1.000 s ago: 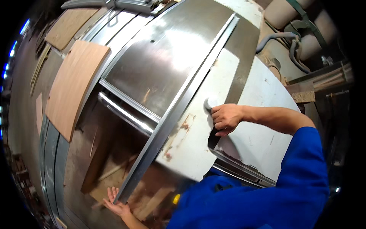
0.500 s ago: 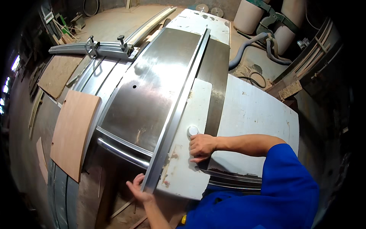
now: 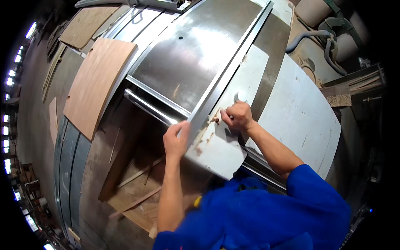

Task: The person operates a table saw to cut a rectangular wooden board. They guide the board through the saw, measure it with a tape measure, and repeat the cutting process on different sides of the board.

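A long metal rip fence (image 3: 233, 62) runs lengthwise over the steel saw table (image 3: 196, 50). At its near end is my left hand (image 3: 175, 139), fingertips bent against the bar's end; part of the grip is hidden. A worn white plate (image 3: 216, 152) lies along the fence's right side, with a round pale knob (image 3: 241, 97) on top. My right hand (image 3: 239, 116) is closed just on the near side of this knob and covers part of it. Whatever its curled fingers hold is hidden beneath the hand.
A wooden panel (image 3: 98, 83) lies on the sliding table at left. A chrome rail (image 3: 150, 107) runs along the saw's front edge. Wood offcuts (image 3: 135, 202) lie below. At right stand a white side table (image 3: 300, 112) and a grey hose (image 3: 308, 38).
The view has shifted, so the saw sits higher in the picture. My left hand's spread thumb and fingers have drawn in against the fence end. My right hand stays beside the knob.
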`<action>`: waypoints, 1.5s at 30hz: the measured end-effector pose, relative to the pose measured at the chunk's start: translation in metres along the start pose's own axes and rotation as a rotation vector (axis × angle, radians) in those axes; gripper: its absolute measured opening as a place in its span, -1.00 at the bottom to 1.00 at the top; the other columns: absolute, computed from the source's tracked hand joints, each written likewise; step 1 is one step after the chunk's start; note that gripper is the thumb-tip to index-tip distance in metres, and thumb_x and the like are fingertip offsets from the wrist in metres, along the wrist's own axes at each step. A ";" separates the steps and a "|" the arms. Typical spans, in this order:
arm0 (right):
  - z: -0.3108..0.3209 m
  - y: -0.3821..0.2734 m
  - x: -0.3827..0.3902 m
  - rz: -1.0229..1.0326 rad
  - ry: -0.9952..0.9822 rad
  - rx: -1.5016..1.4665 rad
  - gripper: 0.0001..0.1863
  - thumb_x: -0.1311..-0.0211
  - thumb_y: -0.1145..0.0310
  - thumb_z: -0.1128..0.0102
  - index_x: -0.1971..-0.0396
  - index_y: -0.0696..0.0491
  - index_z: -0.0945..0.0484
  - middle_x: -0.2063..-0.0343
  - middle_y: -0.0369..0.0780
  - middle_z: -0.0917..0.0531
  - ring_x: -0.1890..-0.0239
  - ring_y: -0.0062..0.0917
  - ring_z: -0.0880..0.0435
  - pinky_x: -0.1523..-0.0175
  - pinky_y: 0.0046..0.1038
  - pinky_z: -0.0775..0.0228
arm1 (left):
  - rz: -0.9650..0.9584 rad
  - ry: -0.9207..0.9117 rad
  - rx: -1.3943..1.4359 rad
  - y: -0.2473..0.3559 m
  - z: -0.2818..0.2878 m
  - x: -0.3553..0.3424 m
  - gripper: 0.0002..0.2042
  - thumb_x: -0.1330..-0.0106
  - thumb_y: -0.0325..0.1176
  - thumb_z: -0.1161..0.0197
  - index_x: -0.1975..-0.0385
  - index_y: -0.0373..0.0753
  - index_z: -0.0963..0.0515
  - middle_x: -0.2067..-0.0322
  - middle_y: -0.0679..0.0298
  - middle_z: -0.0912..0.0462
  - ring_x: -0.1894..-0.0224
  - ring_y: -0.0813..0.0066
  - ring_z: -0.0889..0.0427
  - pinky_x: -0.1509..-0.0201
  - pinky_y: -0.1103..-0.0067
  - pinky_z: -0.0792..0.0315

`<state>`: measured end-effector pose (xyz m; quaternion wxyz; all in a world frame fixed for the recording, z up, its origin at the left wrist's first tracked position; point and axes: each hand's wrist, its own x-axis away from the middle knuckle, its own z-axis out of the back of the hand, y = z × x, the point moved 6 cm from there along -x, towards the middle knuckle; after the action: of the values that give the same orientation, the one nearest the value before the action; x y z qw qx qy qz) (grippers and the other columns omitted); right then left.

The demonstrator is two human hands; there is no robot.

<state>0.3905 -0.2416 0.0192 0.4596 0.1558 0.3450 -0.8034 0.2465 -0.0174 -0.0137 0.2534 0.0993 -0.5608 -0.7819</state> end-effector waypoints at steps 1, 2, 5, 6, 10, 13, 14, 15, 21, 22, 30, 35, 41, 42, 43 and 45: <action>0.001 -0.002 -0.002 0.001 0.016 0.021 -0.58 -0.06 0.41 -0.38 0.85 -0.02 -0.34 0.84 -0.21 -0.39 0.76 -0.28 -0.41 0.55 -0.30 -0.25 | -0.020 0.020 0.015 0.002 0.001 0.001 -0.73 -0.37 -0.21 -0.38 0.14 -0.29 -0.74 0.21 0.09 -0.77 0.11 0.29 -0.75 -0.05 0.48 -0.54; 0.002 -0.004 -0.002 -0.001 0.032 0.040 -0.58 -0.06 0.40 -0.38 0.84 -0.03 -0.33 0.84 -0.21 -0.40 0.76 -0.28 -0.42 0.55 -0.30 -0.26 | -0.038 0.038 0.028 0.002 0.002 0.002 -0.73 -0.36 -0.20 -0.38 0.14 -0.28 -0.75 0.21 0.08 -0.78 0.12 0.29 -0.75 -0.05 0.48 -0.54; 0.003 -0.005 -0.001 -0.020 0.042 0.037 -0.56 -0.11 0.37 -0.36 0.84 -0.02 -0.33 0.84 -0.19 -0.41 0.75 -0.24 -0.43 0.54 -0.28 -0.29 | -0.003 0.017 -0.005 -0.001 -0.002 0.002 -0.69 -0.37 -0.15 -0.37 0.13 -0.28 -0.75 0.18 0.10 -0.78 0.09 0.29 -0.75 -0.06 0.49 -0.53; 0.005 -0.005 0.000 -0.038 0.050 0.020 -0.56 -0.14 0.36 -0.35 0.83 -0.02 -0.33 0.83 -0.19 -0.42 0.75 -0.23 -0.43 0.53 -0.28 -0.30 | -0.021 0.006 0.013 -0.001 -0.001 0.002 -0.68 -0.38 -0.12 -0.35 0.13 -0.27 -0.75 0.17 0.10 -0.79 0.09 0.29 -0.75 -0.07 0.48 -0.52; 0.003 -0.004 -0.002 -0.064 0.014 0.024 -0.56 -0.21 0.29 -0.31 0.82 -0.02 -0.36 0.81 -0.16 -0.45 0.72 -0.22 -0.45 0.48 -0.27 -0.34 | 0.113 0.040 0.070 -0.023 0.016 0.023 -0.55 -0.55 -0.03 -0.09 0.01 -0.34 -0.68 0.11 0.04 -0.76 0.01 0.26 -0.71 -0.13 0.48 -0.49; 0.006 0.004 0.003 -0.096 -0.046 0.054 -0.59 -0.22 0.21 -0.31 0.79 -0.01 -0.45 0.76 -0.15 -0.52 0.66 -0.19 -0.53 0.43 -0.23 -0.40 | 0.056 0.306 0.127 -0.085 0.037 0.087 -0.53 -0.60 -0.05 -0.01 0.03 -0.40 -0.67 0.14 0.09 -0.77 0.04 0.31 -0.71 -0.12 0.47 -0.49; 0.009 0.012 0.005 -0.105 -0.052 0.065 -0.60 -0.21 0.19 -0.32 0.78 -0.01 -0.48 0.75 -0.15 -0.53 0.65 -0.18 -0.55 0.42 -0.22 -0.41 | 0.238 0.309 0.152 -0.110 0.039 0.119 -0.53 -0.60 -0.04 -0.02 0.04 -0.38 -0.68 0.19 0.15 -0.77 0.10 0.41 -0.71 -0.08 0.49 -0.51; 0.008 0.015 0.006 -0.107 -0.042 0.072 -0.61 -0.21 0.14 -0.32 0.75 -0.01 -0.54 0.74 -0.15 -0.56 0.63 -0.17 -0.58 0.41 -0.21 -0.42 | 0.320 0.289 0.165 -0.153 0.045 0.158 -0.54 -0.59 -0.04 -0.06 0.04 -0.36 -0.69 0.24 0.20 -0.76 0.17 0.52 -0.68 0.01 0.54 -0.53; -0.018 0.007 0.000 0.037 -0.058 -0.036 -0.64 -0.22 0.23 -0.32 0.70 0.08 -0.49 0.68 -0.09 -0.56 0.58 -0.12 -0.52 0.36 -0.19 -0.36 | 0.979 0.585 0.120 -0.368 0.012 0.594 -0.71 -0.52 -0.21 -0.08 0.38 -0.27 -0.56 0.63 0.31 -0.51 0.66 0.46 -0.47 0.59 0.53 -0.35; -0.028 0.011 0.006 -0.041 -0.149 -0.007 -0.70 -0.20 0.22 -0.28 0.66 0.05 -0.54 0.62 -0.06 -0.60 0.51 -0.11 -0.59 0.34 -0.17 -0.41 | 1.174 0.661 0.613 -0.372 -0.018 0.685 -0.75 -0.48 -0.21 -0.11 0.41 -0.19 -0.55 0.59 0.28 -0.53 0.72 0.43 -0.43 0.66 0.52 -0.33; -0.034 0.074 0.026 -0.209 -0.109 -0.460 -0.66 -0.56 0.21 -0.10 0.19 0.22 -0.62 0.39 -0.26 -0.60 0.31 -0.55 -0.49 0.13 -0.47 -0.37 | 1.677 0.826 0.473 -0.265 -0.244 0.930 -0.76 -0.44 -0.20 -0.13 0.36 -0.21 -0.60 0.51 0.19 -0.59 0.60 0.29 -0.52 0.52 0.43 -0.41; -0.062 -0.197 0.106 0.038 -0.241 -0.696 -0.69 -0.55 0.24 -0.12 0.26 0.21 -0.62 0.45 -0.32 -0.58 0.36 -0.58 -0.49 0.15 -0.48 -0.41 | 1.537 0.978 0.630 -0.253 -0.365 0.908 -0.76 -0.42 -0.19 -0.15 0.33 -0.22 -0.63 0.46 0.14 -0.64 0.52 0.21 -0.58 0.43 0.36 -0.45; -0.161 -0.480 0.325 -0.096 -1.079 -1.021 -0.71 -0.50 0.24 -0.19 0.38 0.13 -0.61 0.54 -0.44 -0.47 0.46 -0.79 -0.36 0.38 -0.65 -0.19 | 1.371 1.145 0.585 -0.299 -0.324 0.957 -0.75 -0.38 -0.19 -0.17 0.30 -0.23 -0.67 0.40 0.07 -0.69 0.43 0.11 -0.65 0.33 0.29 -0.51; -0.176 -0.507 0.367 -0.015 -1.186 -0.935 -0.71 -0.49 0.23 -0.20 0.39 0.10 -0.62 0.58 -0.45 -0.46 0.52 -0.79 -0.35 0.42 -0.66 -0.16 | 1.371 1.169 0.579 -0.304 -0.316 0.982 -0.75 -0.38 -0.19 -0.17 0.29 -0.24 -0.67 0.39 0.06 -0.70 0.42 0.09 -0.66 0.31 0.28 -0.52; -0.187 -0.523 0.408 -0.063 -1.303 -0.818 -0.72 -0.45 0.19 -0.23 0.40 0.08 -0.62 0.62 -0.44 -0.45 0.58 -0.77 -0.36 0.50 -0.62 -0.13 | 1.371 1.189 0.582 -0.308 -0.310 1.006 -0.75 -0.37 -0.19 -0.18 0.28 -0.24 -0.68 0.38 0.05 -0.70 0.40 0.08 -0.67 0.29 0.27 -0.53; -0.230 -0.534 0.496 -0.144 -1.567 -0.585 -0.67 -0.41 0.15 -0.25 0.40 0.13 -0.63 0.63 -0.35 -0.54 0.61 -0.67 -0.45 0.50 -0.50 -0.27 | 1.393 1.222 0.543 -0.321 -0.288 1.072 -0.74 -0.36 -0.18 -0.18 0.27 -0.24 -0.69 0.35 0.02 -0.72 0.37 0.04 -0.70 0.26 0.24 -0.55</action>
<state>-0.3387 -0.2131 -0.2067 0.5359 -0.5953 0.1293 -0.5845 -0.6320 -0.7219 -0.2741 0.8770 0.1892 -0.4270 -0.1132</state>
